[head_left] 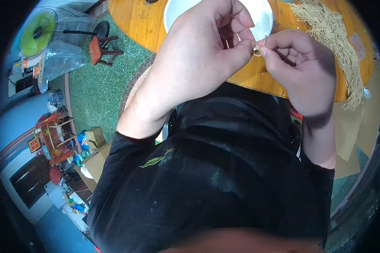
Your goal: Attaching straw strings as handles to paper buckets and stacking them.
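From the head camera, looking straight down, both bare hands are up over the near edge of a round wooden table, meeting just in front of a white bowl. The left hand comes in big across the middle of the frame, fingers curled in, thumb and forefinger pressed together on a small pale strand right at the fingertips. The right hand faces it, fingers bent tight, thumb and forefinger pinching the same little strand from the other side, so the two pinches touch. What exactly the strand is cannot be told, it is too small, but it looks like a thin loop of the same pale stuff as the pile of strands lying spread along the table's right side, near the right hand but apart from it. The bowl sits on the table behind the hands, partly hidden by the left fingers. Below the hands, a black shirt fills the lower frame. Off to the left, on a green floor, stands a small red stool, with a green fan wrapped in clear plastic beyond it, and cardboard boxes lower down.
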Motion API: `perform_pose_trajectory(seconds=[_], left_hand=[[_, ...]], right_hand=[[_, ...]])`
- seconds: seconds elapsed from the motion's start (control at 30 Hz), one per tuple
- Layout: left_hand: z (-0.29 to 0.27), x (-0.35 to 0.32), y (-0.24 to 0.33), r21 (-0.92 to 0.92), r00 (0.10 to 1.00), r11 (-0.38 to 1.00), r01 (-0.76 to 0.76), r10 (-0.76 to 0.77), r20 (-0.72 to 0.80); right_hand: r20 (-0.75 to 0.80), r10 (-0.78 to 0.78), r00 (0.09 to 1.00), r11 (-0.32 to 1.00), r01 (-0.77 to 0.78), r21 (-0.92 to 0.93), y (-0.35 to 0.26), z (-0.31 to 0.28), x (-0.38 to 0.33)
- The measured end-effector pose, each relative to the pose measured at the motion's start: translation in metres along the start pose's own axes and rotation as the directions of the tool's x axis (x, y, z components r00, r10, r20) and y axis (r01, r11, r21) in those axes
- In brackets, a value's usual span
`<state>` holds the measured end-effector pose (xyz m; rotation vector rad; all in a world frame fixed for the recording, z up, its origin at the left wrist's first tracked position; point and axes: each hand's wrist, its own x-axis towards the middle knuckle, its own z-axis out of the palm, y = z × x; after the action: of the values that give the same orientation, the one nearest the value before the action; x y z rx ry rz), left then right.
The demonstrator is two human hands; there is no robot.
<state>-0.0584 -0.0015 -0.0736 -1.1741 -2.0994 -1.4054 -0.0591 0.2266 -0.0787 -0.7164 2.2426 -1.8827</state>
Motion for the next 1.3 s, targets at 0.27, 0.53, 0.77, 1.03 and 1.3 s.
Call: perform_pose_trajectory(seconds=[0.27, 0.53, 0.77, 1.03, 1.3], left_hand=[[-0.001, -0.001, 0.001, 0.025, 0.998, 0.998, -0.064, 0.064, -0.021], [-0.001, 0.005, 0.050, 0.077, 0.761, 0.757, 0.649, -0.646, -0.064], [-0.004, 0.008, 0.045, 0.088, 0.756, 0.752, 0.653, -0.655, -0.015], [-0.005, 0.006, 0.039, 0.026, 0.800, 0.800, 0.600, -0.600, -0.016], [0.002, 0.004, 0.028, 0.359, 0.878, 0.804, 0.473, -0.466, -0.113]], right_hand=[[-0.094, -0.201, 0.975, 0.895, 0.143, -0.423, -0.010, 0.014, -0.001], [-0.116, -0.721, 0.683, 0.596, 0.526, -0.607, 0.032, 0.023, 0.007], [-0.210, -0.710, 0.673, 0.656, 0.521, -0.547, 0.040, 0.036, 0.000], [-0.209, -0.716, 0.666, 0.647, 0.523, -0.555, 0.041, 0.031, -0.001], [-0.319, -0.466, 0.825, 0.881, 0.398, -0.256, 0.032, 0.027, -0.016]])
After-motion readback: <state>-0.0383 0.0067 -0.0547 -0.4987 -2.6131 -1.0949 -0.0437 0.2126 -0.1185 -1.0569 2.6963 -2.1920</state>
